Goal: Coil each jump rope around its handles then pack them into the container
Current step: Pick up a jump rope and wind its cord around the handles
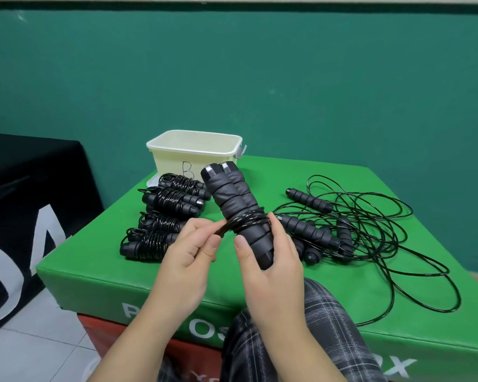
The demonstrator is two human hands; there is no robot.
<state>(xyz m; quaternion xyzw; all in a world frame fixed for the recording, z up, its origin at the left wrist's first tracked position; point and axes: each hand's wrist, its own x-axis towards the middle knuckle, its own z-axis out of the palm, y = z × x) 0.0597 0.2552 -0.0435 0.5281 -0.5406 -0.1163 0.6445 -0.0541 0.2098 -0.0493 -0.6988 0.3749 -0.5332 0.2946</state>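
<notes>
A teal wall (260, 78) fills the upper half of the frame. Below it, a green padded surface (260, 282) spans the centre and right, with a black cloth-covered block (25, 188) at the left edge and pale floor tiles (39, 348) in the lower left. A plaid-clad knee (301, 340) rises at bottom centre.

At the right of the surface lies a tangle of loose jump ropes (370, 230), black cords looping wide around several black handles. At centre left, four coiled jump ropes (163, 216) lie in a row, one behind another. Behind them, at the far edge, stands a cream container (171, 158), open-topped, marked with a handwritten letter B.

In the middle of the frame, above the surface, two black handles (232, 199) are held together, tilted up and away. The right hand (271, 260) wraps its grip around their lower end. The left hand (188, 252) pinches the black cord (232, 224), which already circles the handles' middle in several turns.
</notes>
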